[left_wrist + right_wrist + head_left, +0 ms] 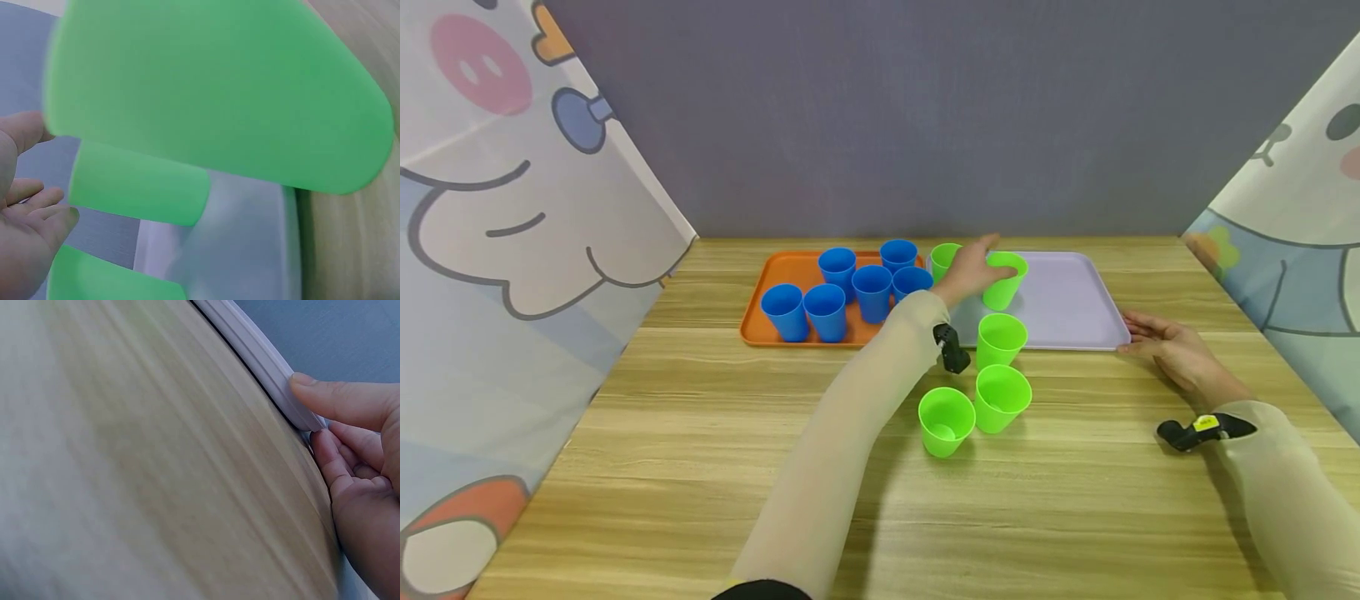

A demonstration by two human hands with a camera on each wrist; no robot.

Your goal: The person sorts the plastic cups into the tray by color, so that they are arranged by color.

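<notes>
My left hand (973,271) reaches over the lavender tray (1067,300), its thumb and fingers spread around the rim of a green cup (1002,292). In the left wrist view, that cup (137,184) lies between the thumb and the fingertips, with a gap at the rim. A second green cup (942,262) stands behind the hand on the tray. Another green cup (997,350) stands at the tray's front edge and fills the top of the left wrist view. My right hand (1176,354) pinches the tray's near right corner, the thumb against the rim (287,394).
Several blue cups (826,315) stand upright on an orange tray (758,321), which adjoins the lavender one on the left. Two more green cups, one right (1000,404) and one left (945,429), stand on the wooden table (1075,500). A grey wall (880,125) rises behind.
</notes>
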